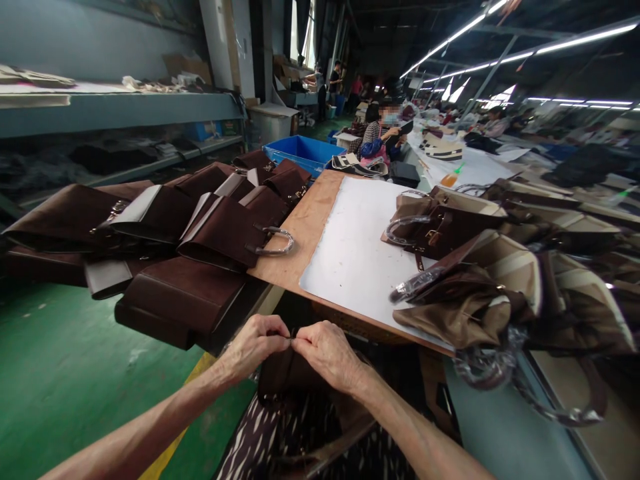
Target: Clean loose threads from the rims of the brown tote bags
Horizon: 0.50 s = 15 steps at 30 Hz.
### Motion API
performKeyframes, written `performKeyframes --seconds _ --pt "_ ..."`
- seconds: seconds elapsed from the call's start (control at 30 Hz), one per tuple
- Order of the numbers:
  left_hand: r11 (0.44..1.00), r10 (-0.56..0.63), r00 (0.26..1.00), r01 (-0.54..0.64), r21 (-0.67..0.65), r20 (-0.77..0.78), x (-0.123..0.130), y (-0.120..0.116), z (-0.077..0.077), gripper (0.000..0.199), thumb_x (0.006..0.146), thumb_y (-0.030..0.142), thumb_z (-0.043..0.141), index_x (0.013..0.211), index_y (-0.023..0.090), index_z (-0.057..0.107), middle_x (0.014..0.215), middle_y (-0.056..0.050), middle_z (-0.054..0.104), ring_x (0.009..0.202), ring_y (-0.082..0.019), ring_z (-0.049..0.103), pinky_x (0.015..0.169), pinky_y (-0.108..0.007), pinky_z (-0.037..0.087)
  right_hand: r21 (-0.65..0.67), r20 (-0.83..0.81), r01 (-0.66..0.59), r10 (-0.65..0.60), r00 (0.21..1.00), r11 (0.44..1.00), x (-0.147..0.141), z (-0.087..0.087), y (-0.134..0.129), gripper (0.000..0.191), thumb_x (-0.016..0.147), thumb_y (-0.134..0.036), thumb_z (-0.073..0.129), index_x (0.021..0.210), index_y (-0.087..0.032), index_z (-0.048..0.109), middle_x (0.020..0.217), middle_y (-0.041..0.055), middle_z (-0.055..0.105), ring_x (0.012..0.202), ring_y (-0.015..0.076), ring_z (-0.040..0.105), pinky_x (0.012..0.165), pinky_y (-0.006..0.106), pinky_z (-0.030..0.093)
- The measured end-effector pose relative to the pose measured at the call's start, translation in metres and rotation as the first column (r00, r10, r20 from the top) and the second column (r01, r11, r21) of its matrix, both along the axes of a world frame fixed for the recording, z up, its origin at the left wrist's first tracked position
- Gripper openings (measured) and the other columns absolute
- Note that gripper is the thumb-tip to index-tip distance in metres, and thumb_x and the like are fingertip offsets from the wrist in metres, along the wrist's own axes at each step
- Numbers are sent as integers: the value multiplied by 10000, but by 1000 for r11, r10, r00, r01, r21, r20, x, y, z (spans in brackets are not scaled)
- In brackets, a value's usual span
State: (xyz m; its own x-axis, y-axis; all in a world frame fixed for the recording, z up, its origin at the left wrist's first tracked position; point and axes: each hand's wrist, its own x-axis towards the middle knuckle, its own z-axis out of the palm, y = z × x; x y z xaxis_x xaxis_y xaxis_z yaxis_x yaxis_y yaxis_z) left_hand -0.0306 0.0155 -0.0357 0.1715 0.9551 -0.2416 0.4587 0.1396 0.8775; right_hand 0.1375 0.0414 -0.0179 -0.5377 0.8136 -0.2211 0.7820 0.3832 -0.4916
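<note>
A dark brown handbag (287,373) rests on my lap, its lower part in shadow. Both hands meet at its upper edge. My left hand (257,343) is closed in a pinch, thumb against forefinger. My right hand (325,350) pinches right beside it, the fingertips almost touching. Between the fingertips shows a small dark bit that I cannot make out. A pale, wrapped-looking strap or handle (340,443) lies across my lap below the right forearm.
Brown bags (185,293) are heaped at the left. A white sheet (350,247) covers part of the wooden table (280,267). More handbags (450,220), some with lining showing, crowd the right. Behind stands a blue bin (305,153); a masked co-worker (380,137) sits beyond.
</note>
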Motion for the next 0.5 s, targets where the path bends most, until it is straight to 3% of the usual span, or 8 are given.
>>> performKeyframes --seconds 0.2,0.37,0.5 --pt "997 -53 996 57 57 -68 -3 -3 6 212 715 303 518 726 138 651 664 3 532 621 -118 459 547 -203 317 29 55 1 -3 999 1000 12 9 -5 326 855 -413 413 711 -221 633 696 12 667 663 133 571 573 235 282" --pt "999 -31 995 32 6 -93 -7 -3 3 196 710 298 517 703 137 630 543 19 469 522 -105 426 480 -196 287 -24 114 52 -49 992 998 54 14 1 316 861 -339 405 657 -184 589 652 13 629 655 132 546 600 242 299" --pt "999 -40 993 44 30 -108 0 -9 11 165 694 255 526 676 142 645 571 12 508 556 -114 467 511 -200 311 -87 41 162 -159 986 983 85 4 -15 327 879 -346 337 708 -192 569 709 15 628 697 136 556 630 238 353"
